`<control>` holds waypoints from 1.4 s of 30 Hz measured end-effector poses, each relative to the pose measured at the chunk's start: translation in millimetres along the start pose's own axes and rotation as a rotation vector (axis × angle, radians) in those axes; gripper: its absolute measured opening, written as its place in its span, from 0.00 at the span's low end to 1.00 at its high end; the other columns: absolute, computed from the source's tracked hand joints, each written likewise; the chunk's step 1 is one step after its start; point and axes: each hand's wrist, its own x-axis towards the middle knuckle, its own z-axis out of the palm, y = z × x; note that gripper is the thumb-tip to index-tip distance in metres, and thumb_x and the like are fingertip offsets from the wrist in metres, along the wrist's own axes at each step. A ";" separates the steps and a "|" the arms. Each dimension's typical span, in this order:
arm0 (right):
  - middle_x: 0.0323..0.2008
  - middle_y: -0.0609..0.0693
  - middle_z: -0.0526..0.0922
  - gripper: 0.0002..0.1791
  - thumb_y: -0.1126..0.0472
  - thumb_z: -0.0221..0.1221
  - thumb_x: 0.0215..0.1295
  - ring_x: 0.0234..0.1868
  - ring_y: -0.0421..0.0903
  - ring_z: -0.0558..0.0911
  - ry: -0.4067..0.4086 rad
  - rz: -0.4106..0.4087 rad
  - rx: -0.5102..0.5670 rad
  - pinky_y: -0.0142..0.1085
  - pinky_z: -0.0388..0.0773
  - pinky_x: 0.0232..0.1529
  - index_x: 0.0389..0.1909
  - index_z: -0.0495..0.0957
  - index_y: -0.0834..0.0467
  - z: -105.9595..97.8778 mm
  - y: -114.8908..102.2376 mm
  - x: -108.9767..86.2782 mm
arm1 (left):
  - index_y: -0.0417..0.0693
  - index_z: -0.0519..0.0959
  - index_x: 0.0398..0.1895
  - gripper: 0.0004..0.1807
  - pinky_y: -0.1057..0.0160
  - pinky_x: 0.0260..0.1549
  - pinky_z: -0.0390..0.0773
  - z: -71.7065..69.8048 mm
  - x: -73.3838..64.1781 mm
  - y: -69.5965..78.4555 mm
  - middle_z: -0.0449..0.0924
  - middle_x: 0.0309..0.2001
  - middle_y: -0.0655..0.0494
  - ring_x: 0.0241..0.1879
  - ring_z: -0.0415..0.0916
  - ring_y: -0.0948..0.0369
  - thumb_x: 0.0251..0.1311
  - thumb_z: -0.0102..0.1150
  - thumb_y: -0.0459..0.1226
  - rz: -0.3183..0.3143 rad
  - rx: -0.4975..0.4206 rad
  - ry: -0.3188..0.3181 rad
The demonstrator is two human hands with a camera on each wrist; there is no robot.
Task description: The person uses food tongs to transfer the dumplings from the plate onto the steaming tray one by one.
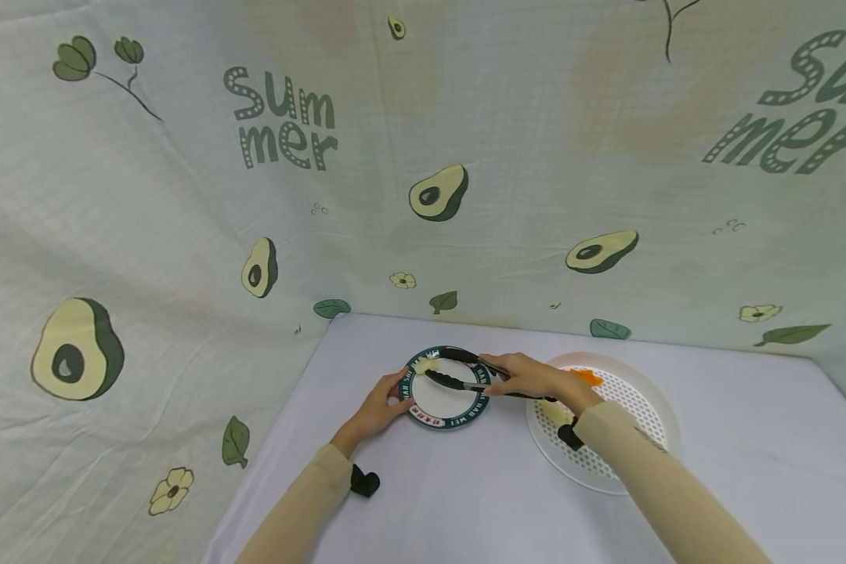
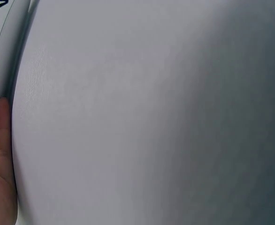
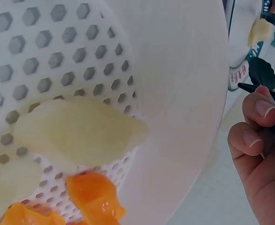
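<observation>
My left hand [image 1: 383,407] grips the left rim of a white round plate [image 1: 440,397] with a dark green lettered border. In the left wrist view a finger [image 2: 2,136] lies along the plate's edge. My right hand [image 1: 532,377] holds black-tipped metal tongs [image 1: 474,386] above the plate, their two arms spread apart. A pale yellow piece of food [image 3: 261,32], its kind unclear, lies on the plate close to the tong tips. Below my right forearm is a white perforated basket [image 1: 652,395], holding pale yellow pieces [image 3: 76,131] and orange pieces [image 3: 94,194].
Plate and basket both stand on a white table [image 1: 458,493], the basket to the right. Cloth printed with avocados [image 1: 439,193] and leaves hangs behind and along the left side. A black object [image 1: 365,481] shows at my left sleeve.
</observation>
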 end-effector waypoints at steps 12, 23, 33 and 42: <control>0.17 0.45 0.63 0.43 0.54 0.65 0.67 0.19 0.40 0.60 -0.036 0.013 0.018 0.34 0.61 0.27 0.74 0.56 0.70 1.1 -3.3 17.9 | 0.47 0.58 0.77 0.38 0.50 0.54 0.69 0.5 -0.4 0.1 0.66 0.64 0.46 0.51 0.68 0.55 0.67 0.62 0.38 0.014 -0.002 -0.003; 0.15 0.42 0.60 0.43 0.55 0.65 0.66 0.18 0.39 0.58 -0.035 0.001 -0.008 0.35 0.62 0.29 0.73 0.56 0.70 1.4 -1.4 20.4 | 0.48 0.57 0.78 0.38 0.49 0.56 0.68 -0.3 0.7 -0.4 0.64 0.67 0.46 0.52 0.69 0.55 0.68 0.62 0.39 0.022 0.005 -0.010; 0.36 0.61 0.77 0.40 0.56 0.63 0.68 0.34 0.47 0.69 -0.023 0.017 -0.032 0.43 0.68 0.48 0.73 0.58 0.70 6.7 -1.7 21.8 | 0.47 0.57 0.78 0.38 0.50 0.55 0.68 -0.1 -0.7 0.3 0.65 0.66 0.47 0.51 0.68 0.55 0.68 0.62 0.39 0.019 0.001 -0.004; 0.70 0.68 0.63 0.39 0.54 0.63 0.69 0.69 0.58 0.65 -0.013 0.020 -0.035 0.55 0.60 0.67 0.73 0.59 0.69 8.1 -4.3 20.7 | 0.47 0.57 0.78 0.38 0.51 0.54 0.68 -0.3 -1.0 0.2 0.65 0.65 0.47 0.51 0.68 0.56 0.68 0.62 0.39 0.014 -0.002 -0.008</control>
